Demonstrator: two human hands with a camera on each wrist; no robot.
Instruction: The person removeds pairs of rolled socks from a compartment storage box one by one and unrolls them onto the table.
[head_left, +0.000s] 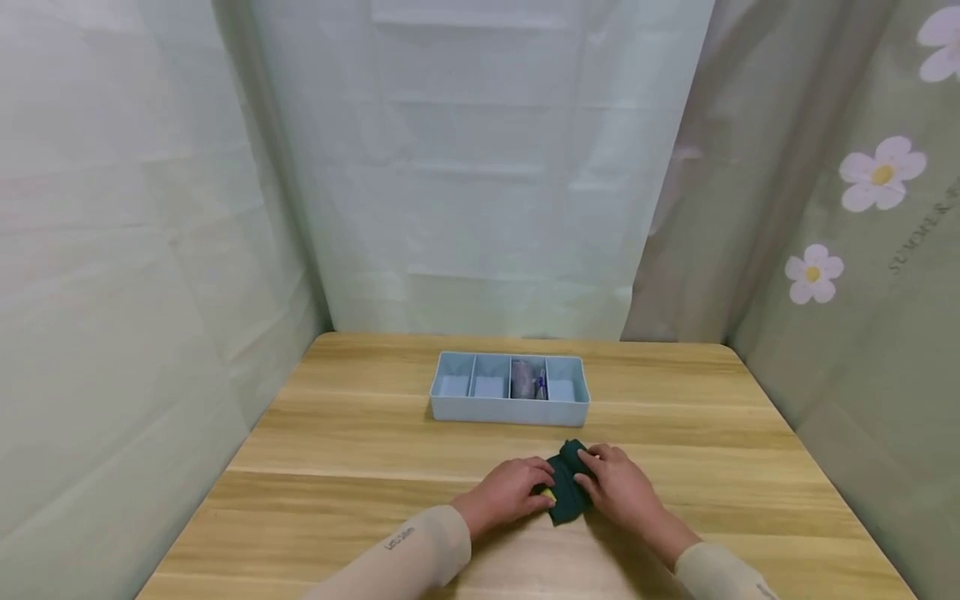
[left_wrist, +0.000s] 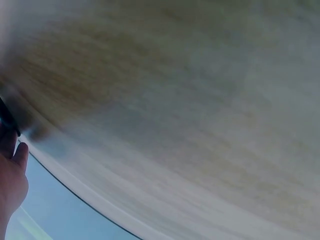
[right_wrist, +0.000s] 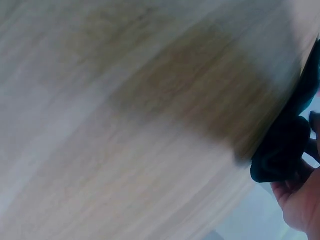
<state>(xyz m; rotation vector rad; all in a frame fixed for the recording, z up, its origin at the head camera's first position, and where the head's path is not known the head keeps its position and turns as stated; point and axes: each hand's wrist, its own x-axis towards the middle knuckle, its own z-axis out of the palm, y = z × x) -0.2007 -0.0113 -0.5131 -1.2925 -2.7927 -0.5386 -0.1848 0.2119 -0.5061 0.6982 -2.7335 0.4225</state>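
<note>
A dark green cloth [head_left: 567,497] lies on a wooden table [head_left: 337,442] between two hands; the left hand [head_left: 510,492] pinches its edge at nine o'clock, beside a yellow patch [head_left: 549,495]; the right hand [head_left: 621,487] grips the rolled part [head_left: 576,457] at one o'clock; a divided tray [head_left: 495,410] sits toward eleven; rolling, seemingly the step in hand, calls for a taut left edge (slack would loosen the coil) and even right-hand pressure.
</note>
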